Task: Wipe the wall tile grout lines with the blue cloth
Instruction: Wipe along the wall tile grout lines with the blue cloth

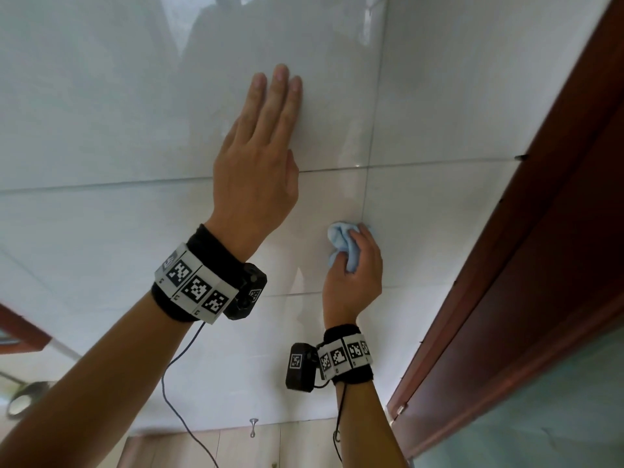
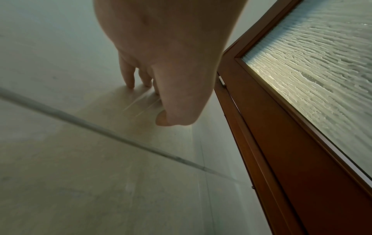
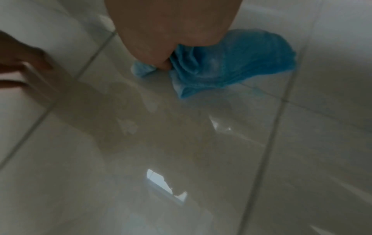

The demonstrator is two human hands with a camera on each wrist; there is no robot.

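Note:
My right hand (image 1: 354,265) grips a bunched blue cloth (image 1: 342,243) and presses it against the white tiled wall (image 1: 118,113), right beside the vertical grout line (image 1: 369,163). In the right wrist view the blue cloth (image 3: 231,63) is crumpled under my right hand (image 3: 171,31). My left hand (image 1: 263,143) lies flat on the wall with straight fingers, above and left of the cloth, its heel over the horizontal grout line (image 1: 101,184). The left wrist view shows my left hand (image 2: 161,71) with its fingertips (image 2: 129,82) touching the tile.
A brown wooden door frame (image 1: 540,231) with frosted glass (image 2: 322,71) runs along the right, close to the cloth. A metal hook (image 1: 253,425) sticks out low on the wall. A round metal object (image 1: 23,396) sits at the lower left.

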